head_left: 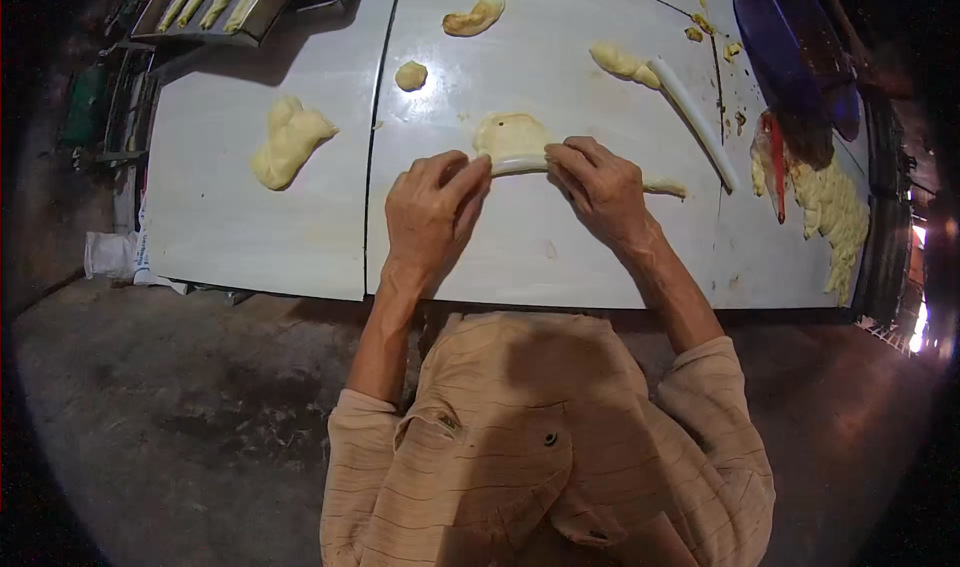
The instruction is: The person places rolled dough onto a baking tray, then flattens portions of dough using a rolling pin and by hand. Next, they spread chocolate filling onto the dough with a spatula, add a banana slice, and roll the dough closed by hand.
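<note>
A flat piece of pale dough (512,129) lies on the white table in front of me, with its near edge turned up into a smooth roll. My left hand (432,199) pinches the left end of that roll. At its right end, my right hand (600,185) has its fingers closed on the dough too. The fingertips hide both ends. A thin strip of dough (665,185) sticks out beside my right hand; whether it joins the piece I hold, I cannot tell.
A larger dough lump (290,142) lies left, a small ball (411,76) and a browned-looking piece (474,15) farther off. At right are a twisted dough piece (622,64), a white rod (697,125), a blue basin (790,42) and a dough pile (832,212). A metal tray (258,22) holds several dough sticks.
</note>
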A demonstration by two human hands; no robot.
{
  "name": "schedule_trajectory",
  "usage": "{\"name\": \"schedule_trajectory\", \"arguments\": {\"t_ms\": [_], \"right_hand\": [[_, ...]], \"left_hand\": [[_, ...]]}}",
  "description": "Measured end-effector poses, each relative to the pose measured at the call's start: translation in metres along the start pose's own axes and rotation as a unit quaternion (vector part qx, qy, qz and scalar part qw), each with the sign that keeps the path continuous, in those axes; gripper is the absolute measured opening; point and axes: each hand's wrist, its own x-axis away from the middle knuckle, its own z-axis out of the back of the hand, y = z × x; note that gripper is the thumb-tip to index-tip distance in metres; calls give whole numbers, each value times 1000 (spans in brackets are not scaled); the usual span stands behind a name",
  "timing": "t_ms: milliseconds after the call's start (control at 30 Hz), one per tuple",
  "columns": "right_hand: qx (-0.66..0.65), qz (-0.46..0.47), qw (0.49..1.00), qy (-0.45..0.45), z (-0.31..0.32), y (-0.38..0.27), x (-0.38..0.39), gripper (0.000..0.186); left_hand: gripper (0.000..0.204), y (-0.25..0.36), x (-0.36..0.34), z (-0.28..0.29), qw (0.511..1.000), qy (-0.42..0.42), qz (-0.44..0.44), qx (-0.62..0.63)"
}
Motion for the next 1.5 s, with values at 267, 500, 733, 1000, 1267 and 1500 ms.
{"name": "schedule_trajectory", "arguments": {"t_ms": [267, 500, 733, 1000, 1267, 1500], "right_hand": [[25, -22, 998, -56, 3, -6, -9, 30], [55, 72, 988, -129, -2, -7, -30, 65], [124, 47, 975, -180, 12, 4, -37, 68], [21, 74, 992, -97, 7, 5, -39, 23], [10, 66, 994, -87, 10, 8, -38, 28], [34, 81, 994, -68, 5, 16, -40, 36]], "left_hand": [[29, -7, -3, -3, 998, -12, 46, -28], [84, -8, -25, -3, 986, -138, -47, -83], [80, -23, -25, -6, 978, -150, -13, -145], [23, -23, -32, 4, 998, -47, -39, 18], [26, -18, -28, 5, 997, -44, -57, -34], [27, -11, -33, 3, 999, -20, -40, -25]]}}
